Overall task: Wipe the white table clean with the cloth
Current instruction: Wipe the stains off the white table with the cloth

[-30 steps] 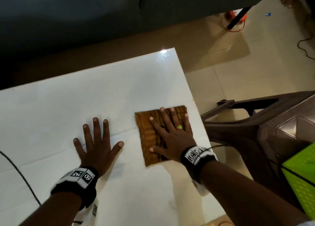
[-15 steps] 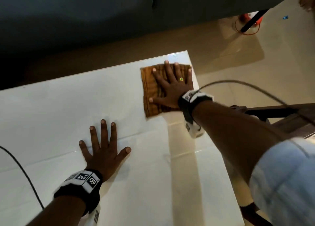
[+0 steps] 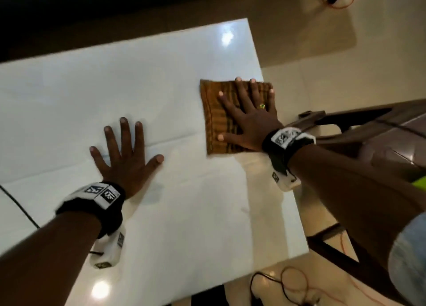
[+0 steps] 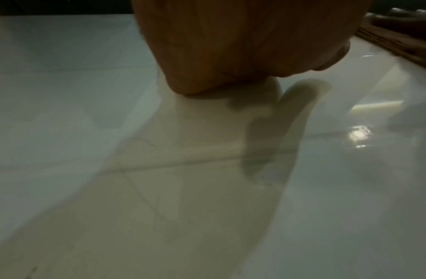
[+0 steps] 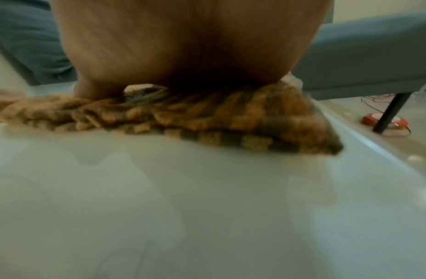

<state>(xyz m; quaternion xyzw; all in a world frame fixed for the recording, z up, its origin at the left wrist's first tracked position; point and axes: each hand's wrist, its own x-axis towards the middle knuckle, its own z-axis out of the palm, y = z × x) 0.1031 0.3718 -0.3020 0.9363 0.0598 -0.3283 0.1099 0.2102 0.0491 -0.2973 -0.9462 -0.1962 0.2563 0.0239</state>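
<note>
A folded brown checked cloth [image 3: 215, 116] lies flat on the glossy white table [image 3: 115, 79] near its right edge. My right hand [image 3: 247, 115] lies on top of it, fingers straight and spread, palm pressing down. From the right wrist view the cloth [image 5: 231, 120] is bunched under the heel of that hand [image 5: 188, 43]. My left hand [image 3: 125, 154] rests flat on the bare table to the left of the cloth, fingers spread, holding nothing. In the left wrist view only its palm [image 4: 243, 41] shows, with the cloth [image 4: 398, 45] at the far right.
A brown plastic chair [image 3: 368, 130] stands right beside the table's right edge, under my right forearm. A dark sofa [image 5: 350, 56] runs along the far side. Wires [image 3: 292, 287] lie on the tiled floor at the near right. A black cable [image 3: 20, 211] crosses the table's left.
My right hand slid the cloth from the middle of the right edge up to the far right corner, then back toward me. The left hand stayed flat in place.
</note>
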